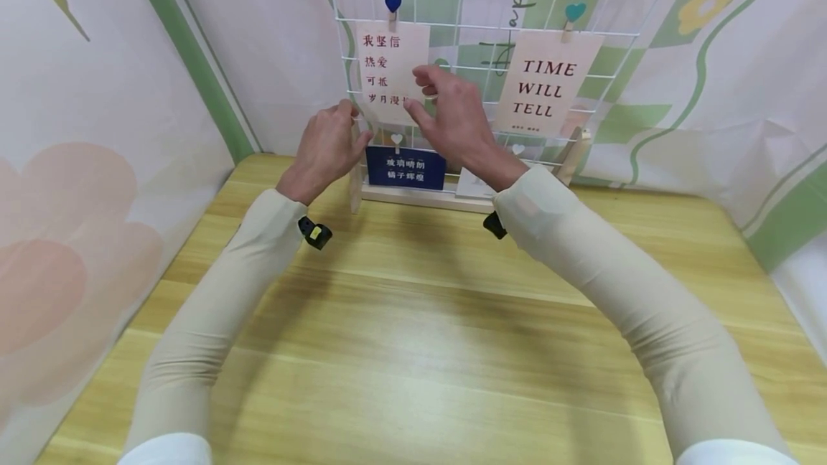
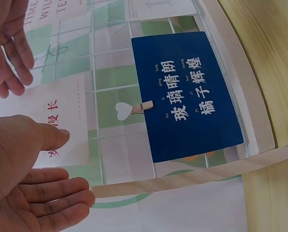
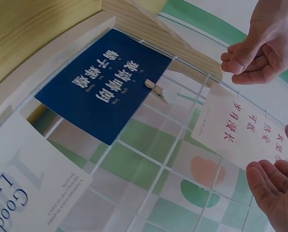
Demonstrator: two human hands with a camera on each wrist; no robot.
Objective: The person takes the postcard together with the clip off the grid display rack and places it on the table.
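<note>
I see the pale pink paper card with red Chinese characters (image 1: 392, 70) hanging from a blue heart-topped wooden peg (image 1: 392, 7) on the white wire grid panel (image 1: 620, 41). My left hand (image 1: 329, 146) and right hand (image 1: 452, 117) flank its lower edge — fingers loose, gripping nothing. It looks light and bendy — best taken at a lower corner.

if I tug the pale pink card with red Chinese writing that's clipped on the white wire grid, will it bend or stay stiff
The pale pink card looks like thin paper, so it would probably flex. Only the blue heart clip holds its top, so the bottom likely swings. The left hand and right hand sit at its lower edge.
</note>
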